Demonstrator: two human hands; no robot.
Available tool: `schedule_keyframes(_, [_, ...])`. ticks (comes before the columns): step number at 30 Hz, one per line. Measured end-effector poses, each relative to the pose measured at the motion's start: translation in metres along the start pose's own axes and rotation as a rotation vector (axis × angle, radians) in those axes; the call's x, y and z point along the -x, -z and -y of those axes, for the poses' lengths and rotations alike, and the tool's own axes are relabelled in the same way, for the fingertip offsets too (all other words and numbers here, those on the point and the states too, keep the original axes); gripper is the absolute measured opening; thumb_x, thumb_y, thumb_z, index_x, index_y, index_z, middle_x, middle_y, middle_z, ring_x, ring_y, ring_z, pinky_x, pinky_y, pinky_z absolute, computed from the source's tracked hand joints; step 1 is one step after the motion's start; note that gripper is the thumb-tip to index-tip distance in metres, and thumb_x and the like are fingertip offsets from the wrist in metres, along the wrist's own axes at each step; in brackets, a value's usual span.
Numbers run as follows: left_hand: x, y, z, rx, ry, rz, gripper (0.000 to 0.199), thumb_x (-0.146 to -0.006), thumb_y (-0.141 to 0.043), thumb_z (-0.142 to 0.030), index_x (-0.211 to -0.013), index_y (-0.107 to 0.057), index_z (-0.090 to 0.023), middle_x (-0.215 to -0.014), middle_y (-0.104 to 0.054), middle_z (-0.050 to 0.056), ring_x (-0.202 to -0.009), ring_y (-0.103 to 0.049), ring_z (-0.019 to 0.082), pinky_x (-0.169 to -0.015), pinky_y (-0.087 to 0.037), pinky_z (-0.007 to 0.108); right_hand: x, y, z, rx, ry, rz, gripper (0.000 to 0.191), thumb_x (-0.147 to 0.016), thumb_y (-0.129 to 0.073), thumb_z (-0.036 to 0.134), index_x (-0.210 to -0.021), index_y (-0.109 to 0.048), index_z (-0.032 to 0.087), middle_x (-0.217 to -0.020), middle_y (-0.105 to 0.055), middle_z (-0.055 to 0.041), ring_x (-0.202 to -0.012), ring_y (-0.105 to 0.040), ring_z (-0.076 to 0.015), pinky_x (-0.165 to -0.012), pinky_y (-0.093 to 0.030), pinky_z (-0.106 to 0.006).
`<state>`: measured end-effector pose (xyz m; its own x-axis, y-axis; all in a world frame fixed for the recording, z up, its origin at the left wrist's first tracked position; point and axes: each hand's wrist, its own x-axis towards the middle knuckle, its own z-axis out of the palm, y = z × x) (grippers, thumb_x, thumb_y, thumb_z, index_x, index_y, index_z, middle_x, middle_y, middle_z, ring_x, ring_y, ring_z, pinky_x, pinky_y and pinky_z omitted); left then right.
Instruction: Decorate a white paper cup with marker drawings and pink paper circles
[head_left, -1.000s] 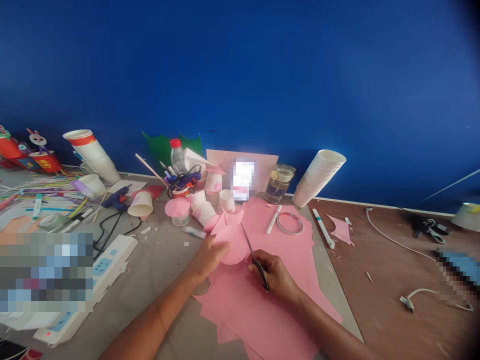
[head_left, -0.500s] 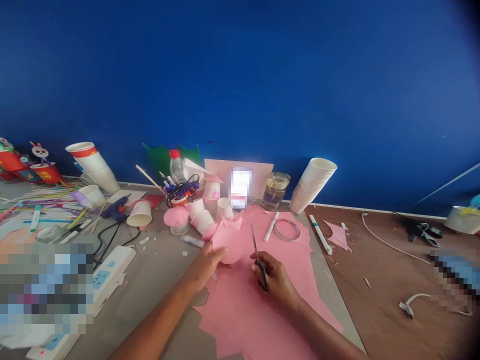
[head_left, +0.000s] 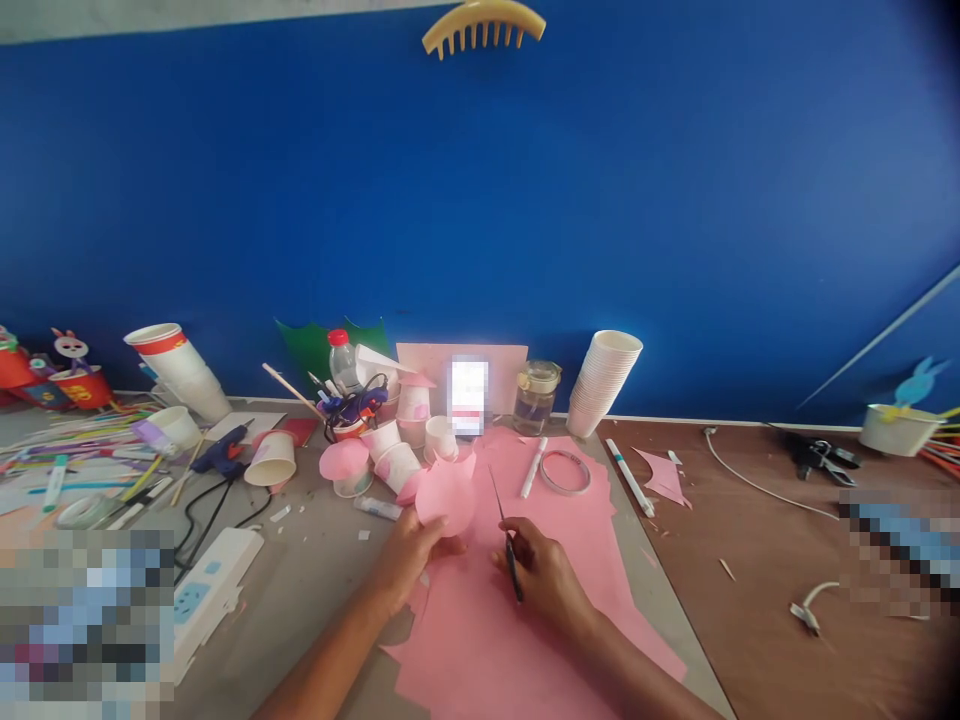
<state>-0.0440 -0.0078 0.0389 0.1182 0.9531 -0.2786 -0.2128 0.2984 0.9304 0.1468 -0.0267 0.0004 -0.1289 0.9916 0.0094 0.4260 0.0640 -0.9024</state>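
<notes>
My left hand (head_left: 411, 560) pinches the lower left edge of a rounded pink paper piece (head_left: 445, 497) with pointed tips along its top. Just to the right, my right hand (head_left: 541, 572) is closed round the dark handles of a pair of scissors (head_left: 511, 565). The scissors' thin blades point up and away, apart from the held piece. Both hands are over large pink paper sheets (head_left: 525, 660) spread on the table. A white marker (head_left: 534, 468) and a roll of tape (head_left: 565, 472) lie on the sheets.
Behind stand pink-decorated cups (head_left: 396, 466), a lit phone (head_left: 469, 395), a glass jar (head_left: 536, 398) and stacked paper cups (head_left: 606, 382). At the left are a glue gun (head_left: 221, 450), a power strip (head_left: 214, 590) and another cup (head_left: 271, 459). A marker (head_left: 630, 478) and pink scrap (head_left: 663, 476) lie right.
The view has tilted up and shifted slightly, bringing a yellow hair claw into sight at the top. My right hand has turned the scissors a little. Both hands keep their holds.
</notes>
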Motion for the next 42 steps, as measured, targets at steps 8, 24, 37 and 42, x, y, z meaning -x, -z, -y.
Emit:
schedule_keyframes(8, [-0.003, 0.000, 0.008, -0.007, -0.018, -0.047, 0.030, -0.065, -0.072, -0.035, -0.081, -0.057, -0.014, -0.069, -0.064, 0.002, -0.062, -0.065, 0.019, -0.069, -0.054, 0.038, -0.007, 0.004, -0.001, 0.088, -0.048, -0.195, 0.039, -0.072, -0.053, 0.029, -0.111, -0.048, 0.021, -0.089, -0.064, -0.0045, -0.076, -0.061, -0.0205, -0.064, -0.044, -0.028])
schedule_keyframes(24, [0.001, -0.005, 0.022, -0.186, -0.008, 0.289, 0.031, -0.072, -0.067, -0.036, -0.091, -0.054, -0.014, -0.059, -0.060, -0.001, -0.050, -0.057, 0.014, -0.055, -0.046, 0.029, -0.011, 0.007, 0.006, -0.687, -0.134, -0.147, 0.048, -0.063, -0.073, 0.036, -0.104, -0.058, 0.016, -0.071, -0.055, 0.0014, -0.059, -0.048, -0.0111, -0.052, -0.036, -0.023])
schedule_keyframes(37, [0.001, -0.010, 0.021, -0.107, 0.034, 0.325, 0.032, -0.071, -0.069, -0.036, -0.089, -0.052, -0.016, -0.064, -0.057, -0.002, -0.051, -0.058, 0.013, -0.058, -0.047, 0.028, -0.017, 0.008, -0.003, -0.569, -0.146, -0.121, 0.039, -0.064, -0.070, 0.035, -0.097, -0.057, 0.017, -0.054, -0.045, 0.0078, -0.045, -0.038, -0.0086, -0.043, -0.030, -0.021])
schedule_keyframes(42, [0.002, -0.009, 0.018, -0.083, 0.033, 0.280, 0.039, -0.075, -0.066, -0.039, -0.104, -0.054, -0.016, -0.076, -0.060, 0.002, -0.059, -0.059, 0.013, -0.064, -0.048, 0.030, -0.023, 0.016, -0.001, -0.677, -0.183, -0.141, 0.044, -0.059, -0.075, 0.040, -0.093, -0.058, 0.018, -0.056, -0.046, 0.0072, -0.047, -0.037, -0.0081, -0.042, -0.028, -0.020])
